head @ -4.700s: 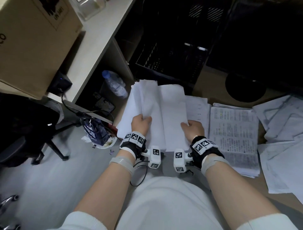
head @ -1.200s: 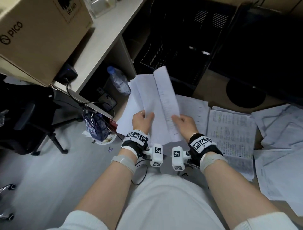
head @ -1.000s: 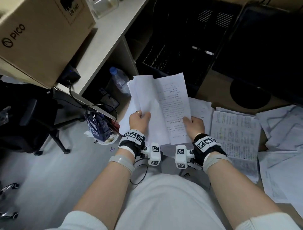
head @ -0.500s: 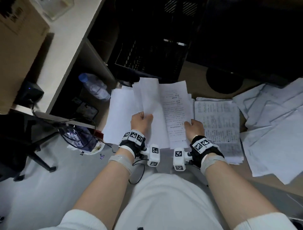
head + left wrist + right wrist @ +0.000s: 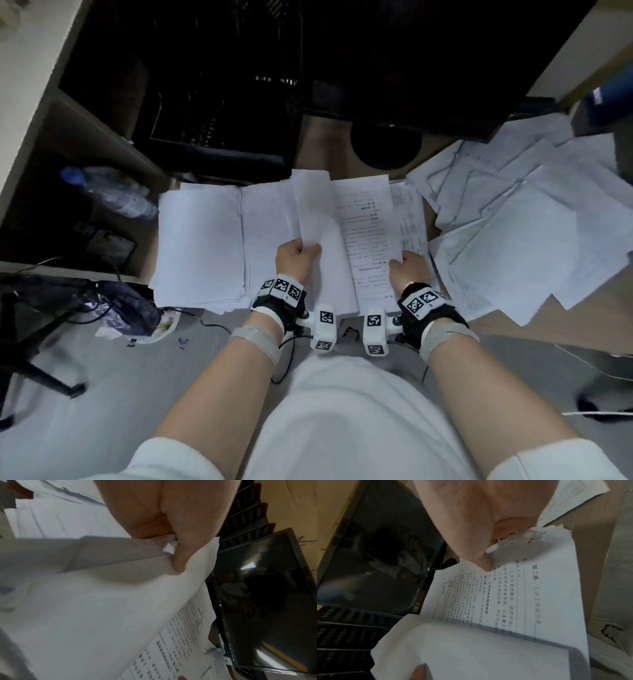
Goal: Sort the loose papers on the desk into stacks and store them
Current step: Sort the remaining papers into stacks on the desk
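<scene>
My left hand (image 5: 297, 255) pinches the near edge of a bundle of blank-faced white sheets (image 5: 313, 212), thumb on top (image 5: 178, 559). A printed sheet (image 5: 364, 233) covered in text is held at its right edge by my right hand (image 5: 406, 269), thumb pressed on the print (image 5: 485, 563). Both are held above the desk's front edge. A squared stack of blank paper (image 5: 200, 243) lies left of my left hand. A printed stack (image 5: 411, 216) shows partly under the right sheet. Loose papers (image 5: 520, 233) are scattered at the right.
A black mesh file tray (image 5: 219, 137) stands behind the stacks, next to a round monitor base (image 5: 385, 147) and the dark monitor (image 5: 264, 601). A water bottle (image 5: 109, 193) lies on a lower shelf at left. A dark bag (image 5: 130, 308) and an office chair base (image 5: 41, 373) are on the floor.
The right hand turned a sheet over, so its printed face now shows. The head view swung right and down, bringing the left blank stack and the scattered papers into fuller view.
</scene>
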Demonstrator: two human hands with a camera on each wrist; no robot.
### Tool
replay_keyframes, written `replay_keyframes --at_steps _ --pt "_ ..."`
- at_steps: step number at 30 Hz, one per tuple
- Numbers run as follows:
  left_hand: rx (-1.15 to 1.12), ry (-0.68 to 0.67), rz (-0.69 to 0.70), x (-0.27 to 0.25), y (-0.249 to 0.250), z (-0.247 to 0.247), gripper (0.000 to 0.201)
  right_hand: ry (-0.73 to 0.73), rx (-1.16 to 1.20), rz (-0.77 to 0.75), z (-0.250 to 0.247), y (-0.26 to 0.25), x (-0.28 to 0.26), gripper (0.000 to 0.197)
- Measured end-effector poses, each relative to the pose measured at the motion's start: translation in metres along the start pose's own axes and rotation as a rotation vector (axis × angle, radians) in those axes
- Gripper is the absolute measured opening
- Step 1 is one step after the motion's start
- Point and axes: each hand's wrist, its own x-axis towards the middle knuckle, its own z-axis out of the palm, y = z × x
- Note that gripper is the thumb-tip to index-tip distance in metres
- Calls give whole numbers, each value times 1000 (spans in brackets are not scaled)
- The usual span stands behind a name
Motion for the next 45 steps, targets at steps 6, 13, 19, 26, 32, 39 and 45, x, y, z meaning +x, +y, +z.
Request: replay_keyframes --at_steps 6,13,19,26,32,39,45 --pt "60 3 -4 17 8 9 14 2 -11 113 -15 5 7 44" --pt "6 9 -18 31 23 28 16 126 28 147 -39 17 24 31" --pt "3 30 -29 23 27 42 38 70 80 159 -41 12 43 39" --pt "-210 126 -52 -17 34 86 35 -338 234 -239 -60 -11 63 54" --pt "-370 218 -79 -43 41 110 28 -660 179 -476 -80 -27 50 79" --pt "-236 405 -77 -63 34 95 34 -355 4 -516 -76 -9 64 30" --pt "-146 256 -144 -78 21 71 15 -550 77 -573 -57 -31 41 22"
